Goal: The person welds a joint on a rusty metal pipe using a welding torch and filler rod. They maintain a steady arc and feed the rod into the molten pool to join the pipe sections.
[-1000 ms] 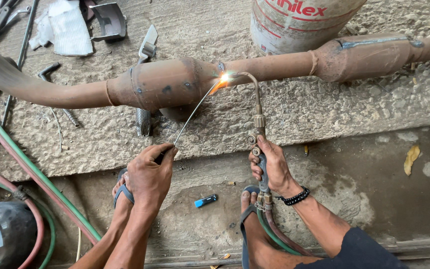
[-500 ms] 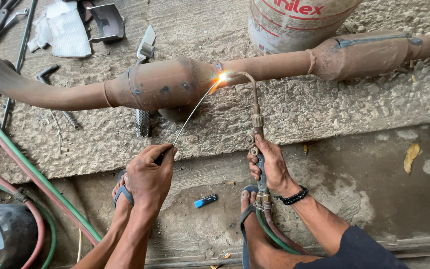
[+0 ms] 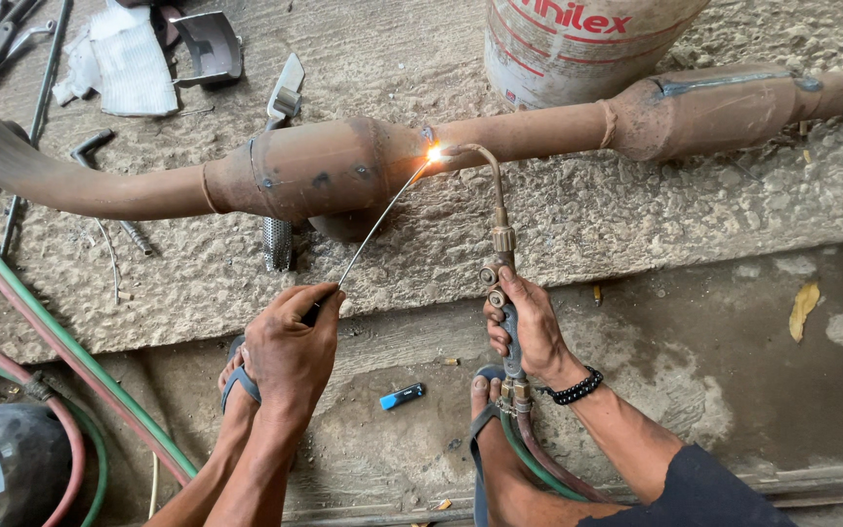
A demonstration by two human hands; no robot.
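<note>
rusty exhaust pipe (image 3: 324, 171) just beyond both hands, torch (image 3: 496, 244) right, rod (image 3: 373, 234) left

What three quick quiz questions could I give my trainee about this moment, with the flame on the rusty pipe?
1. True or false: the right hand grips the brass-necked gas torch by its handle.
2. What does the left hand hold? A) a blue lighter B) a thin metal filler rod C) a green hose
3. Fill in: the torch's bright flame meets the rusty brown exhaust pipe where the bulged section joins the ___ tube.

Key:
1. True.
2. B: the thin metal filler rod runs from the fingers up to the flame; the small blue lighter lies on the concrete between the feet.
3. Narrower.
</note>
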